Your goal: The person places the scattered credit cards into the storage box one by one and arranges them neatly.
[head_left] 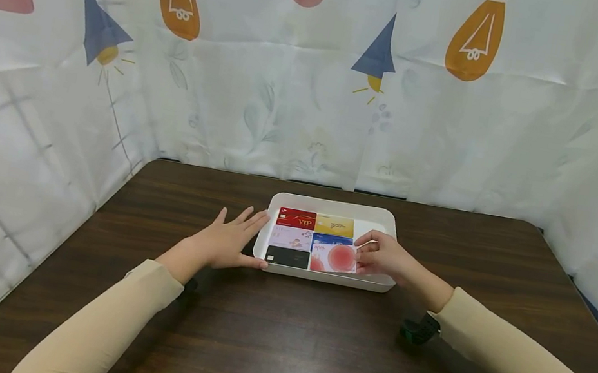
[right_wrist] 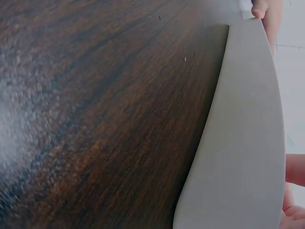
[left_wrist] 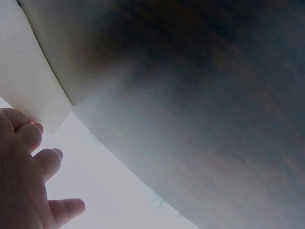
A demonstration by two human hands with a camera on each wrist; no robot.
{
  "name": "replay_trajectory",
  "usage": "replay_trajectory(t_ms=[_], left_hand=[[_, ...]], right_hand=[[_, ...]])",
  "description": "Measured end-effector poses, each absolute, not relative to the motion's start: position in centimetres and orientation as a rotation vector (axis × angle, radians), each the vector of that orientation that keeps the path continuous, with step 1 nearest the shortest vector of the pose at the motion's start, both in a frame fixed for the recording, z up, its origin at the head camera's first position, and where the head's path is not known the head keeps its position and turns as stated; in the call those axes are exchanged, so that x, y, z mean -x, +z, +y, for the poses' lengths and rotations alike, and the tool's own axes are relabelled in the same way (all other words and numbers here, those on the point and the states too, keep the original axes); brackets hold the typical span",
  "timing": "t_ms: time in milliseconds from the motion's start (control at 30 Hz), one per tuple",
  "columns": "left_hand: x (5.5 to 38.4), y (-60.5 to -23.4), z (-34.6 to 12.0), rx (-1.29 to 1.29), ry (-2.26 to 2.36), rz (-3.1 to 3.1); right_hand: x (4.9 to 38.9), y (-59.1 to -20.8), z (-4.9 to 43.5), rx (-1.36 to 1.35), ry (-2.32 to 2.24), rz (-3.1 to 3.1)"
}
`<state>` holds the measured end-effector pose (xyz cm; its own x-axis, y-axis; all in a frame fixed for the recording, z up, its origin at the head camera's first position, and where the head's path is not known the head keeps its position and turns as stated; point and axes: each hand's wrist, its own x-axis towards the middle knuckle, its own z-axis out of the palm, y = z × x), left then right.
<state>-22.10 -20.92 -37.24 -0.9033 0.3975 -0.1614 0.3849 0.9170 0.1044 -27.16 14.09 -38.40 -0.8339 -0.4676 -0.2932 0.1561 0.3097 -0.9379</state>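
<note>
A white tray (head_left: 379,215) holds cards in two columns. Down its left column lie a red VIP card (head_left: 294,217), a pale pink card (head_left: 291,237) and a black card (head_left: 290,257). On the right, a gold card (head_left: 335,225) lies above a blue card (head_left: 333,240). My right hand (head_left: 384,255) pinches the right edge of a white-and-pink card (head_left: 336,259), which overlaps the lower part of the blue one. With fingers spread, my left hand (head_left: 228,242) touches the tray's left rim. In the right wrist view the tray wall (right_wrist: 238,138) hides most of the right hand.
The tray stands toward the far side of a dark wooden table (head_left: 297,343). Behind the table hangs a white curtain (head_left: 310,116) printed with lamps and bulbs, and it continues along both sides. A dark band (head_left: 420,328) sits below the right wrist.
</note>
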Motion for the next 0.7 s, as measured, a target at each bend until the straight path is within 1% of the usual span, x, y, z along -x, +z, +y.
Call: replay_trajectory(t_ms=[233, 700], left_hand=[[22.14, -37.36, -21.04, -0.601, 0.112, 2.899], [22.39, -37.41, -21.0, -0.591, 0.087, 2.895]], right_hand=[[27.21, -38.54, 14.15, 0.369, -1.408, 2.091], [27.0, -38.56, 13.88, 0.459, -1.141, 2.269]])
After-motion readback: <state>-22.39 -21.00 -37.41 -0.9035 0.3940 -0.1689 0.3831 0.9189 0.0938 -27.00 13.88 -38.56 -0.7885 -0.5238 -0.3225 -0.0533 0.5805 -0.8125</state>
